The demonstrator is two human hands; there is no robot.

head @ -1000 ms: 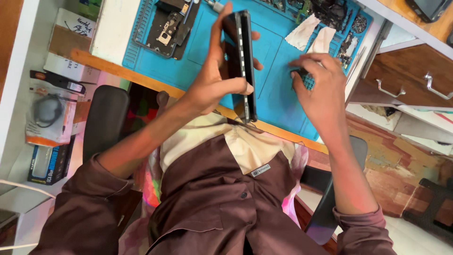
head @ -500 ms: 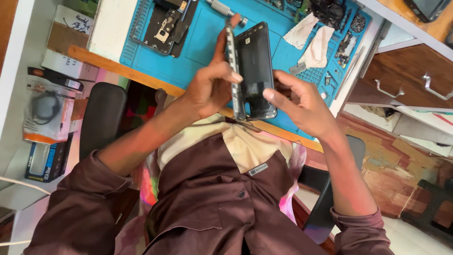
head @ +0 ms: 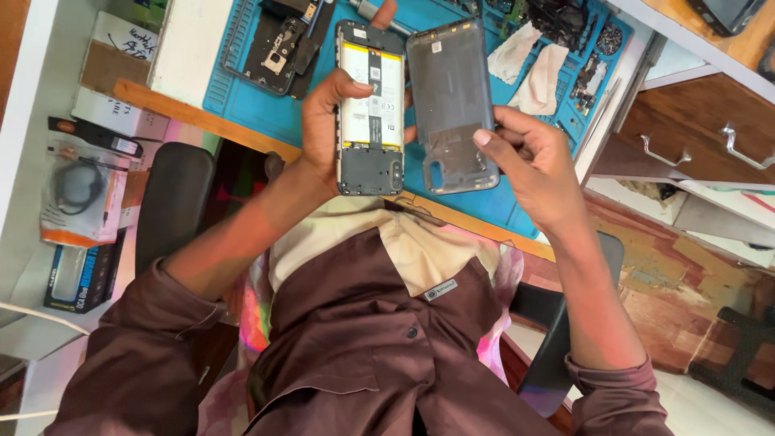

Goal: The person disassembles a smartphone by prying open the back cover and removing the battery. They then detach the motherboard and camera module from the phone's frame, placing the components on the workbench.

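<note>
Two parts: an opened phone [head: 370, 109] and its grey back cover [head: 450, 105] are held side by side above the blue mat [head: 242, 105].
Left hand [head: 327, 121]: clamped around the phone's edges.
Right hand [head: 529, 157]: the cover's near right edge is pinched by the fingers.

A wooden-edged workbench [head: 202, 121] carries a blue repair mat [head: 242, 89], which serves as the landmark here. On the mat's far left corner lies a dismantled black phone frame [head: 278, 40], on its far right side lie two crumpled white cloths [head: 533, 69], and just beyond those cloths a heap of small dark phone parts [head: 577, 24] sits at the mat's right edge. Left of the mat, the bench surface is bare white [head: 182, 48], and further left, off the mat, rests a small cardboard box [head: 109, 60] with a white label.
</note>
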